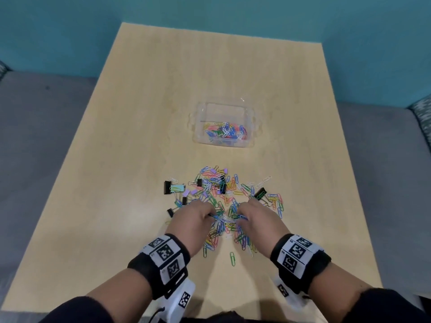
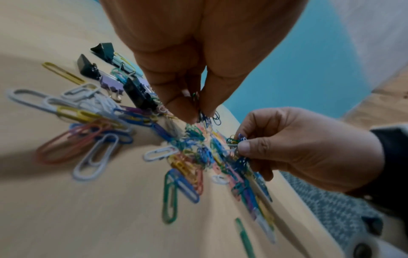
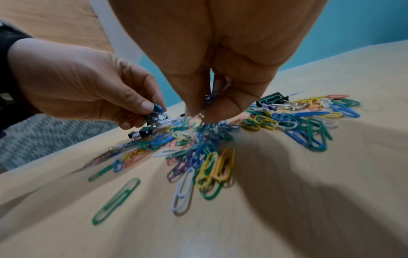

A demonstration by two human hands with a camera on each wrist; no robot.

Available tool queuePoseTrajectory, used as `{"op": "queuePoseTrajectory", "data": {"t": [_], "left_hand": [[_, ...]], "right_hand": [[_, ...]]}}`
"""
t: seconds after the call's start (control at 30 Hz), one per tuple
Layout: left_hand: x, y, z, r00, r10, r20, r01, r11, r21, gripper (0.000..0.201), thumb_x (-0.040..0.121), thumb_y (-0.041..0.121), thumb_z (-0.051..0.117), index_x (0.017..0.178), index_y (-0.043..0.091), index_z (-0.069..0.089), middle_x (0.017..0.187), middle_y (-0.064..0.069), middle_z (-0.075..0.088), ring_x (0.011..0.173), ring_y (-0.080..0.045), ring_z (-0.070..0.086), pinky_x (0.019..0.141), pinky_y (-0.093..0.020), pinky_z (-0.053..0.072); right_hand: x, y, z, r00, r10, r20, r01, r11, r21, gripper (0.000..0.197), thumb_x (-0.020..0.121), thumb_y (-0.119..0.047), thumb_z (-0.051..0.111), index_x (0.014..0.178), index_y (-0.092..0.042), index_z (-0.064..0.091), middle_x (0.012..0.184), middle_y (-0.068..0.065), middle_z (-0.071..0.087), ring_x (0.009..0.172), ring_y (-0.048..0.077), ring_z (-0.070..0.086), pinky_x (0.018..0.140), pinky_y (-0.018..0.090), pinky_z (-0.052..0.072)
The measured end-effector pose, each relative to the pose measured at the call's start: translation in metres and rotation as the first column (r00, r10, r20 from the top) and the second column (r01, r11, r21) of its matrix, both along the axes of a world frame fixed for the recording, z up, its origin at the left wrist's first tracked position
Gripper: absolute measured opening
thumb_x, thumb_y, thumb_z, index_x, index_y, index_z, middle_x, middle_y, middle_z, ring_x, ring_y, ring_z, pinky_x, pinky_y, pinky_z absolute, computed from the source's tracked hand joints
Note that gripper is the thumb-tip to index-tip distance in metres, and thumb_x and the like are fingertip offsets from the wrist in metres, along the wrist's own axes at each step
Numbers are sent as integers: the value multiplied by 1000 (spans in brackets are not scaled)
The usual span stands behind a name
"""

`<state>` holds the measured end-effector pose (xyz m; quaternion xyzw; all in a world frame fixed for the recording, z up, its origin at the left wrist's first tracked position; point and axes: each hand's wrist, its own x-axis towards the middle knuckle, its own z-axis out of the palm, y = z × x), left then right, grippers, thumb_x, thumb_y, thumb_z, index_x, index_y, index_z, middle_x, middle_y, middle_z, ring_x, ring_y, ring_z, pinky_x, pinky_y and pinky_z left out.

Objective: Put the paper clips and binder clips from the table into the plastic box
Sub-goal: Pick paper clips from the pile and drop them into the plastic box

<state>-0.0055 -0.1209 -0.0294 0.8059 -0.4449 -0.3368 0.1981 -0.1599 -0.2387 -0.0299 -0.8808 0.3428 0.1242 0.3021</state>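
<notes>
A heap of coloured paper clips (image 1: 224, 206) mixed with black and lilac binder clips (image 1: 167, 187) lies on the near half of the wooden table (image 1: 140, 113). My left hand (image 1: 198, 215) sits on the heap's left side, fingers curled, pinching a bunch of paper clips (image 2: 202, 113). My right hand (image 1: 254, 215) is on the heap's right side, likewise pinching a bunch of clips (image 3: 207, 108). The clear plastic box (image 1: 250, 117) stands farther away, right of centre, with several coloured paper clips (image 1: 225, 131) in it.
A lone green paper clip (image 1: 232, 258) lies nearest the front edge. Grey seating (image 1: 35, 136) flanks the table on both sides, and a teal wall (image 1: 210, 10) rises behind it. Bare tabletop separates the heap from the box.
</notes>
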Motion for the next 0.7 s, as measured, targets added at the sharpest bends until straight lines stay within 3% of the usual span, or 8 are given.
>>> {"op": "queuePoseTrajectory", "data": {"t": [0.07, 0.13, 0.2, 0.27, 0.4, 0.5, 0.57, 0.7], "left_hand": [[3, -1, 8, 996, 59, -74, -58, 998, 12, 12, 88, 18, 58, 95, 22, 68, 88, 6, 63, 78, -13, 60, 75, -31, 49], [8, -7, 19, 956, 169, -242, -166, 986, 32, 9, 85, 13, 62, 86, 20, 68, 76, 3, 64, 64, -16, 62, 64, -32, 53], [18, -17, 28, 863, 268, -428, -274, 961, 49, 13, 83, 4, 64, 78, 15, 67, 67, -5, 63, 54, -18, 59, 51, -29, 50], [33, -33, 36, 814, 301, -496, -330, 943, 31, 12, 82, -1, 65, 76, 10, 67, 62, -10, 61, 49, -18, 56, 50, -28, 47], [71, -88, 44, 813, 351, -464, -430, 900, -72, 12, 81, -4, 66, 75, 7, 67, 60, -10, 61, 57, -25, 60, 65, -39, 57], [94, -135, 44, 840, 388, -379, -464, 876, -132, 18, 81, -6, 63, 70, 9, 64, 58, -9, 59, 53, -23, 58, 69, -44, 59], [101, -159, 44, 869, 387, -310, -446, 883, -148, 20, 80, -4, 62, 68, 12, 63, 60, -10, 60, 51, -23, 58, 66, -41, 59], [102, -179, 44, 903, 353, -243, -396, 905, -155, 13, 82, 2, 59, 82, 14, 65, 71, -11, 65, 54, -20, 62, 66, -34, 57]], "right_hand": [[-1, -6, 7, 998, -30, 47, 27, 998, 57, 8, 93, -26, 57, 94, -18, 57, 92, -1, 53, 80, 20, 54, 71, 36, 45], [0, -15, 17, 990, -128, 68, 113, 976, 189, 6, 88, -23, 62, 88, -19, 58, 82, -2, 57, 72, 17, 55, 62, 31, 47], [6, -29, 27, 951, -300, 76, 246, 882, 402, 7, 85, -14, 65, 85, -13, 58, 71, 5, 56, 55, 16, 53, 45, 22, 43], [14, -49, 36, 899, -426, 100, 305, 775, 554, 9, 85, -5, 65, 82, -8, 57, 65, 12, 55, 45, 16, 50, 40, 20, 41], [54, -104, 45, 807, -563, 177, 366, 712, 599, 16, 85, -2, 66, 77, -9, 55, 62, 11, 54, 46, 18, 52, 44, 27, 47], [90, -144, 41, 755, -620, 214, 430, 714, 553, 18, 86, 2, 64, 78, -9, 52, 67, 14, 50, 48, 19, 49, 45, 26, 49], [109, -161, 36, 762, -607, 225, 448, 745, 494, 21, 85, 2, 65, 74, -10, 51, 65, 13, 50, 47, 20, 49, 45, 28, 51], [129, -171, 38, 809, -540, 233, 431, 814, 389, 11, 83, -13, 69, 80, -13, 59, 72, 9, 62, 49, 20, 60, 63, 42, 60]]}}
